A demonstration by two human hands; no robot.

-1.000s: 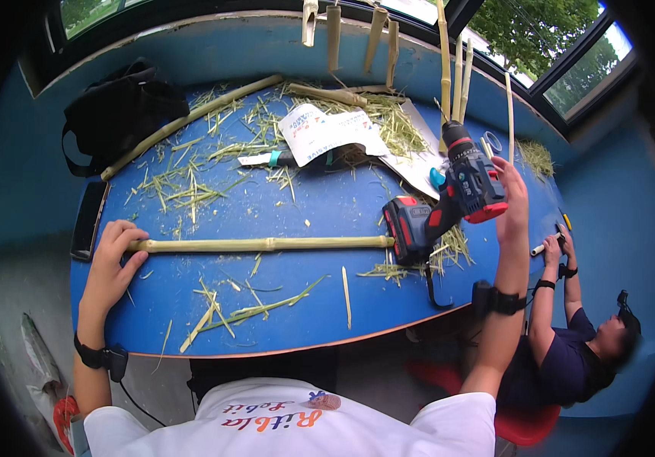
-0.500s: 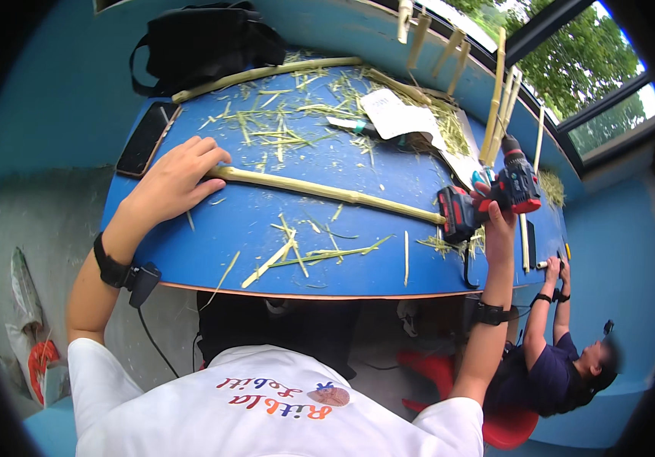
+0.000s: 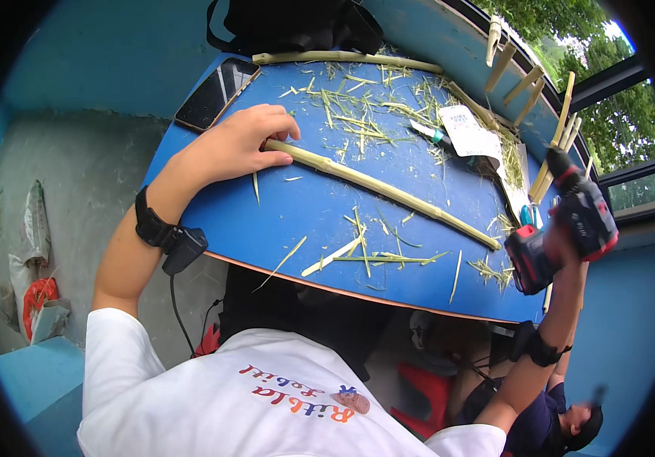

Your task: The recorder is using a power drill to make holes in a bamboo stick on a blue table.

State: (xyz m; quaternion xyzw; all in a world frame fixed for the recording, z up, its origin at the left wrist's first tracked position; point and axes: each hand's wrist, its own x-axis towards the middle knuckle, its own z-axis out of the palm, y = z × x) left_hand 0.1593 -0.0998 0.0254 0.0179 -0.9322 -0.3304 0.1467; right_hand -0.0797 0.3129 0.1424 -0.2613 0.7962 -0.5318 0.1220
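Two hands are at work over the blue table [image 3: 282, 221]. Nearest, at the front right corner, the right hand [image 3: 563, 247] is clenched round the grip of one red-and-black cordless drill [image 3: 567, 225], held above the edge. Toward the left edge, the left hand [image 3: 240, 141] lies with fingers [image 3: 278, 122] curled down on the end of one long bamboo stalk [image 3: 385, 190], which runs diagonally across the top to the drill. One dark phone [image 3: 217, 93] sits at the far left corner. A second stalk [image 3: 346, 59] lies along the far edge, with green shavings [image 3: 358, 114] scattered between.
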